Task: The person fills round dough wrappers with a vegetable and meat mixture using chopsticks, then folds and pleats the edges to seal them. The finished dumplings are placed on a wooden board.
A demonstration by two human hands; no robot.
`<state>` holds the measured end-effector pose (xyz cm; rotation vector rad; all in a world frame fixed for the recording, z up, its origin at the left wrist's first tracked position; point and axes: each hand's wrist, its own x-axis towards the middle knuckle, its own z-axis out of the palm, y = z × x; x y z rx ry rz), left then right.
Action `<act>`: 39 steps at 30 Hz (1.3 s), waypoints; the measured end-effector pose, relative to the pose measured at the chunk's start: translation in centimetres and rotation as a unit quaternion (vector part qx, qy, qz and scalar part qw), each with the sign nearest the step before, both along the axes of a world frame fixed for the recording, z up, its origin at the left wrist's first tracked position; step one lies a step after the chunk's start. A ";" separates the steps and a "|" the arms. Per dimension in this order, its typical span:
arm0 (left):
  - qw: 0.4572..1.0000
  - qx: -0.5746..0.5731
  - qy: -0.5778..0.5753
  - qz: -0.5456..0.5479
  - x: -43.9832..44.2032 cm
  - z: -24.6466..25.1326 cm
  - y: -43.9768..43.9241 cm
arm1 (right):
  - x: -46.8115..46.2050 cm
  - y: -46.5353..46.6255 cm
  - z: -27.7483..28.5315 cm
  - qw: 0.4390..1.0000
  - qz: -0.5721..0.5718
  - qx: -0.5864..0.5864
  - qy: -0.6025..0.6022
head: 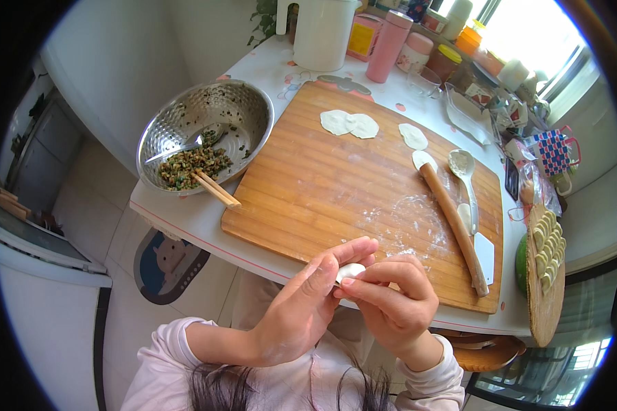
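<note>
A small folded dumpling (350, 273) of white dough is held between my two hands, just over the near edge of the wooden board (308, 190). My left hand (308, 293) cups it from the left, fingers extended. Thumb and fingertips of my right hand (398, 298) pinch its right end. On the board's far part two round dough wrappers (335, 122) overlap, and another wrapper (413, 136) lies to their right. The wooden rolling pin (452, 226) slants along the right side, its far end against one more wrapper (422, 160).
Left of the board stands a steel bowl (257, 108) with chopped filling (195, 167), a metal spoon and wooden chopsticks (216, 188). A floury white spoon (463, 169) and a white scraper (485, 257) lie at right. Beyond the table's right edge, a round board (542, 313) carries rows of dumplings (547, 251).
</note>
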<state>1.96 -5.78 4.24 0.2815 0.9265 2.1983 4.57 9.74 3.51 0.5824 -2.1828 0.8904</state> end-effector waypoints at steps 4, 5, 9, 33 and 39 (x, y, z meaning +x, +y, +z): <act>0.999 0.005 0.036 -0.027 -0.1 0.1 -0.3 | -0.1 -0.5 0.0 0.999 -0.018 -0.026 -0.005; 0.999 -0.002 0.043 -0.033 -0.1 0.2 -0.4 | -0.1 -0.5 0.1 1.000 -0.019 -0.013 -0.004; 0.997 -0.035 0.071 -0.008 0.1 0.2 -0.3 | 0.0 -0.3 0.5 0.999 0.003 0.026 -0.018; 0.979 -0.033 0.203 0.011 0.9 -0.9 -0.6 | -0.1 0.3 0.3 1.000 0.017 -0.018 0.018; 0.988 0.006 0.156 0.017 0.9 -0.8 -0.4 | 0.2 0.5 0.5 0.999 0.005 0.025 0.033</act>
